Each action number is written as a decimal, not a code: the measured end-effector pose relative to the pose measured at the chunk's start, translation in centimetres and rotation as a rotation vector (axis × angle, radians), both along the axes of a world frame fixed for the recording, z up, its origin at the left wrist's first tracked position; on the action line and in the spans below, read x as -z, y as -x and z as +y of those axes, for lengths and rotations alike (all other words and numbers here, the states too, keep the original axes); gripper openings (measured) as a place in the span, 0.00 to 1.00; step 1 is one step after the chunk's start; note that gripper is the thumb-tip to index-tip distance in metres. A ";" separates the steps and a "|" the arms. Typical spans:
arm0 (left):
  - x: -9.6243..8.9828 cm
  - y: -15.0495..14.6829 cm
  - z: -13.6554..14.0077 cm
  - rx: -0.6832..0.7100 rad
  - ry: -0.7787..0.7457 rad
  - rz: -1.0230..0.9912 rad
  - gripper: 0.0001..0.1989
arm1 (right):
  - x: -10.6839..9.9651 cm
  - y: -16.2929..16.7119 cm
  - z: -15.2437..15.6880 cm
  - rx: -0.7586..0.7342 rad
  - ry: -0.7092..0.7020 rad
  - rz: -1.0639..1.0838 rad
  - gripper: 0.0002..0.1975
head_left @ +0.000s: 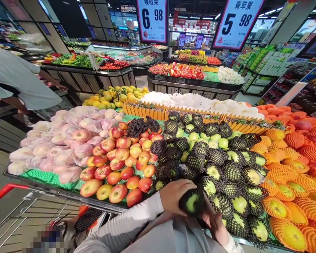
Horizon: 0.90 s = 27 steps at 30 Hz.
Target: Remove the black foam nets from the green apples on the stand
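Note:
Low in the middle of the head view, a green apple [192, 203] in a black foam net sits between my hands, close to my body. My left hand [173, 197] is closed around its left side and top. On its lower right is my right hand [213, 222], curled against the apple, with some of its fingers hidden behind the fruit. Just beyond them lie many green apples [230, 188], most in black nets. Red-yellow apples [118, 193] without nets are piled to the left of my hands.
Bagged pale pink fruit [65, 154] fills the stand's left end. Orange-netted fruit [287, 175] lies at the right. A shopping cart [23, 211] stands at lower left. Price screens [152, 21] hang overhead. Another person [21, 77] stands at far left.

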State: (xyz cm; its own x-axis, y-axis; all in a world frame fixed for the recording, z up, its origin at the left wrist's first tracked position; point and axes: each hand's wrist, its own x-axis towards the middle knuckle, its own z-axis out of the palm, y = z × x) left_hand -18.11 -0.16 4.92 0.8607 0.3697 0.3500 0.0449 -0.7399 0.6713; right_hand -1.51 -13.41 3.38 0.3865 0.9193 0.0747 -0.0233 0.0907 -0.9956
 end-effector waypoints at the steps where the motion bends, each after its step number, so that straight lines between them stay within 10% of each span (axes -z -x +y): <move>1: -0.2 0.1 0.9 -0.055 0.042 -0.021 0.46 | -0.3 -0.4 0.5 -0.102 0.037 0.013 0.40; 3: -1.0 0.2 3.4 -0.242 0.094 -0.046 0.43 | -0.9 -1.4 1.8 -0.224 0.062 -0.052 0.41; 8: -2.6 0.6 12.5 -0.801 -0.030 -0.065 0.39 | 0.4 -3.6 5.3 0.310 0.069 -0.931 0.47; 11: -2.3 0.8 17.7 -0.939 -0.142 0.085 0.38 | 3.2 -4.2 5.9 0.309 0.101 -1.224 0.39; 17: -1.0 -0.4 22.2 -0.842 -0.220 0.627 0.42 | 5.7 -3.8 5.6 0.328 0.117 -1.324 0.31; 27: -2.1 -6.5 20.3 -0.571 -0.377 0.593 0.39 | 5.5 -3.9 5.7 0.337 0.082 -1.321 0.30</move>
